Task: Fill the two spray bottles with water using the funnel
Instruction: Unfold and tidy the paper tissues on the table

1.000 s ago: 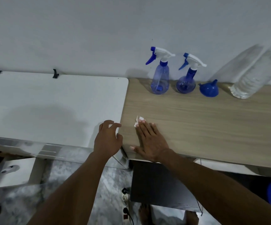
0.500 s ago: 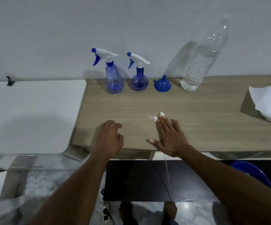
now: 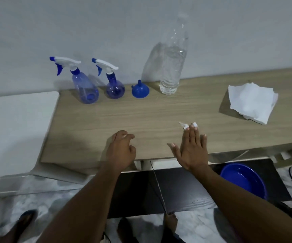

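Two spray bottles stand upright at about 11 o'clock on the wooden tabletop, close to the wall. The taller spray bottle has a pale, see-through blue body that widens toward its base. Just beside it at its 3 o'clock, the round spray bottle has a darker blue, ball-shaped body and a narrow neck. Both carry white trigger heads with blue nozzles and levers pointing to 9 o'clock, and the heads are still on. At 12 o'clock the small blue funnel sits mouth down with its spout up, near the round bottle but apart from it. The clear water bottle stands at 1 o'clock, filled well over half. A stack of white napkins lies at 3 o'clock. At 6 o'clock, the left hand rests at the near edge, fingers loosely curled and holding nothing. The right hand lies flat with fingers straight, two fingertips wrapped in white tape. A blue basin sits below the tabletop at 5 o'clock.
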`<act>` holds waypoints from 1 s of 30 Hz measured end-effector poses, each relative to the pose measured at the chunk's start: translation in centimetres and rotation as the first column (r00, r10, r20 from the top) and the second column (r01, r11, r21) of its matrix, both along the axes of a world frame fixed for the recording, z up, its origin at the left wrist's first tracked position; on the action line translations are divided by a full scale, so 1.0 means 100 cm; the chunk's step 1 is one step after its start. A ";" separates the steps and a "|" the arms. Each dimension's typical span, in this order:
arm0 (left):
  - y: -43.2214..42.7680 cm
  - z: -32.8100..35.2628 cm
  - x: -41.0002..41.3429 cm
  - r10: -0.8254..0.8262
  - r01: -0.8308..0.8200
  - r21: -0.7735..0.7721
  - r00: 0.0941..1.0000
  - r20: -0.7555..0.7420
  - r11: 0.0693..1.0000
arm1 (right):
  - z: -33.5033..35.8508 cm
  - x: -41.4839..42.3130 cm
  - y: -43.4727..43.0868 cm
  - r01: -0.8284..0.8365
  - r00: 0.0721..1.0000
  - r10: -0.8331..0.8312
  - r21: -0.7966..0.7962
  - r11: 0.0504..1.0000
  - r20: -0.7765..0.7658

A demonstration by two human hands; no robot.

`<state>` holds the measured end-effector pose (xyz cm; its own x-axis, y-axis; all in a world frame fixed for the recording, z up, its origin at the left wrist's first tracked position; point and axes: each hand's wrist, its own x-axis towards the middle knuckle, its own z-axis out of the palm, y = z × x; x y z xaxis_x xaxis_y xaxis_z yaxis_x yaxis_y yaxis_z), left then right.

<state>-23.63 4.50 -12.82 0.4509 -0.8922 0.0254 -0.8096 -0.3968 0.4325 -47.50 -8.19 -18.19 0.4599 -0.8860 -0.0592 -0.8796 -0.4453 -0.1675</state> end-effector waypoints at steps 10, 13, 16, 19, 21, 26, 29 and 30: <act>0.069 0.002 0.058 0.075 -0.074 -0.038 0.997 0.030 0.997 | 0.000 0.093 0.076 0.040 0.996 -0.042 0.026 0.999 0.083; 0.101 0.004 0.088 0.099 -0.099 -0.006 0.995 0.033 0.995 | 0.003 0.146 0.104 -0.036 0.997 0.033 0.036 0.999 0.074; 0.136 0.004 0.112 0.112 -0.112 -0.001 0.993 0.043 0.994 | 0.005 0.194 0.128 -0.110 0.993 0.107 0.057 0.992 0.058; 0.175 0.003 0.139 0.125 -0.124 -0.029 0.990 0.068 0.992 | 0.006 0.247 0.157 -0.227 0.973 0.223 0.091 0.970 0.058; 0.196 0.002 0.159 0.136 -0.132 -0.048 0.986 0.092 0.990 | 0.006 0.279 0.175 -0.284 0.958 0.279 0.103 0.953 0.066; 0.231 0.001 0.188 0.186 -0.182 -0.049 0.978 0.093 0.982 | 0.003 0.334 0.199 -0.348 0.937 0.340 0.119 0.930 0.083; 0.243 -0.001 0.200 0.210 -0.208 -0.035 0.976 0.055 0.977 | 0.009 0.325 0.191 -0.403 0.907 0.375 0.140 0.904 0.191; 0.245 -0.002 0.203 0.224 -0.223 -0.033 0.974 0.043 0.974 | 0.008 0.317 0.186 -0.435 0.884 0.401 0.109 0.894 0.239</act>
